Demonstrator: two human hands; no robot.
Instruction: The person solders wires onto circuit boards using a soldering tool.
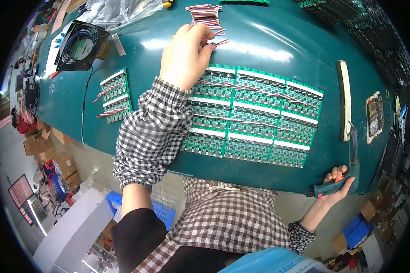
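Note:
My left hand [187, 54] reaches over the far middle of the table with thumb and fingers pinched together. A short red, white and black wire piece [221, 42] sticks out from between its fingertips. Just beyond it lies a stack of the same cut wires [206, 16]. Below the wrist, several joined green circuit boards [255, 116] lie in a block, with wires laid across some rows. At the near right edge of the table, my right hand [337, 184] is wrapped round a dark green soldering gun [349, 179] with an orange trigger, its tip pointing away from me.
A smaller board panel [115, 95] with wires lies left of my sleeve. Behind it stands a black fan [79, 48] with a cable. On the right are a pale strip [343, 100] and a worn tray [374, 116]. Stacked boards [364, 27] fill the far right corner.

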